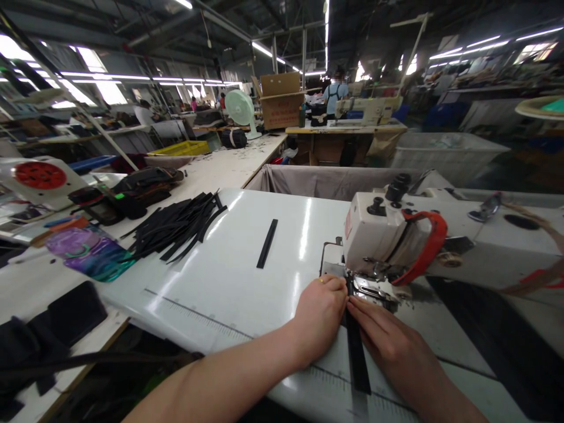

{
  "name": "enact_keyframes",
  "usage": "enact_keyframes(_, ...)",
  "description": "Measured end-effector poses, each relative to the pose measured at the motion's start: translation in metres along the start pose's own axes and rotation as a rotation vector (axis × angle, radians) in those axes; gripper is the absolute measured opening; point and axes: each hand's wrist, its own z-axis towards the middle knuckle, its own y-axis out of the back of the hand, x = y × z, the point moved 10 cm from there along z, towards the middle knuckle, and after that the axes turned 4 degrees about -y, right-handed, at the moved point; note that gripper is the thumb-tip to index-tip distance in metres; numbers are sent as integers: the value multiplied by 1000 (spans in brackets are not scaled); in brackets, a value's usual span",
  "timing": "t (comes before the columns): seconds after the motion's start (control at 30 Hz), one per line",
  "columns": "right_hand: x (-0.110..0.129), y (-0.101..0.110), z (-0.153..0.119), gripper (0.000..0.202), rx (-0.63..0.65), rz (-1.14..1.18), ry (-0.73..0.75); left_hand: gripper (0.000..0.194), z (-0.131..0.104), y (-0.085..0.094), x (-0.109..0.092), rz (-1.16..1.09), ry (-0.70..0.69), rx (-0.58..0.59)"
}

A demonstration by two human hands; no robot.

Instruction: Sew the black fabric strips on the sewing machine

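Observation:
A white sewing machine (374, 235) with a red-orange lever stands on the white table. Under its needle area a narrow black strip (358, 358) runs toward the table's front edge. My left hand (321, 314) is closed on the strip's left side close to the presser foot, fingers curled. From the right, my right hand (390, 335) presses its fingers together against the same strip; its fingertips nearly touch my left hand. A short black strip (267, 244) lies alone on the table to the left. Farther left is a pile of black strips (176, 226).
A wide black piece (497, 335) lies right of the machine. At the left are a purple and teal pouch (88, 249) and dark cloth (74, 314). A green fan (240, 107), a cardboard box (281, 103) and a person (333, 94) are farther back.

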Motion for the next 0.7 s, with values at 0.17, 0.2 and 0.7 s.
enact_keyframes(0.17,-1,2,1,36,-6,1,-1,18,2,-2,-1,20,-19,-1)
enact_keyframes(0.2,-1,2,1,36,-8,7,-2,19,2,-1,-1,11,-17,-3)
enact_keyframes(0.7,-10,18,9,28,13,285,-37,21,8,10,9,-95,35,-57)
